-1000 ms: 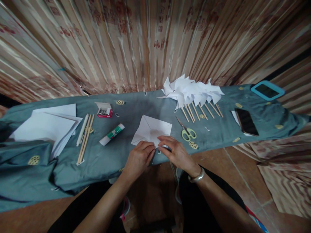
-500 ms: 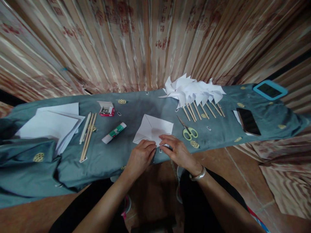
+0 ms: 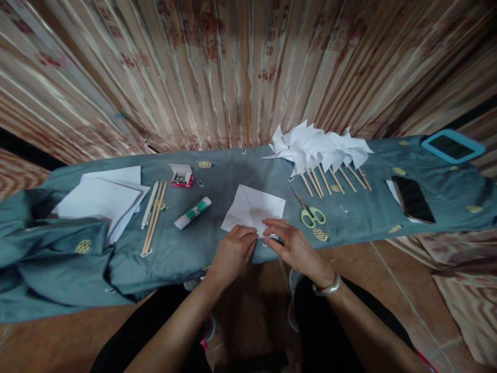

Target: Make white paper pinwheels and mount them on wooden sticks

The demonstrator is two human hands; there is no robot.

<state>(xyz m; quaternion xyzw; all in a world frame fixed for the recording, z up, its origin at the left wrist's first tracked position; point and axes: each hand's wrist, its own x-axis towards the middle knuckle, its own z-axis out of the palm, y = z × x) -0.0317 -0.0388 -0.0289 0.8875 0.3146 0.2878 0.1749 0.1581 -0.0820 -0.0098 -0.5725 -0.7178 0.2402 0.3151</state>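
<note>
A white sheet of paper (image 3: 258, 201) with crease lines lies flat near the front edge of the cloth-covered table. My left hand (image 3: 236, 251) is closed at its near edge, fingertips pressed together on the paper. My right hand (image 3: 295, 244) is at the near right corner, fingers bent over it and thumb below, with a bit of white paper showing between them. The fingertips partly hide that edge. Right of the sheet lie scissors (image 3: 312, 216) with green handles. A white and green glue stick (image 3: 193, 213) rests on its left.
Several white paper pinwheels (image 3: 310, 147) on wooden sticks overlap at the back right. Farther right are a phone (image 3: 413, 199) and a blue-framed device (image 3: 452, 146). A red box (image 3: 182, 178) of small metal pieces, wooden sticks (image 3: 154, 220) and stacked paper (image 3: 99, 199) lie left.
The view has swung slightly left, so everything sits farther right in the picture. My right fingers have shifted a little along the paper's near edge; my left hand stays on it.
</note>
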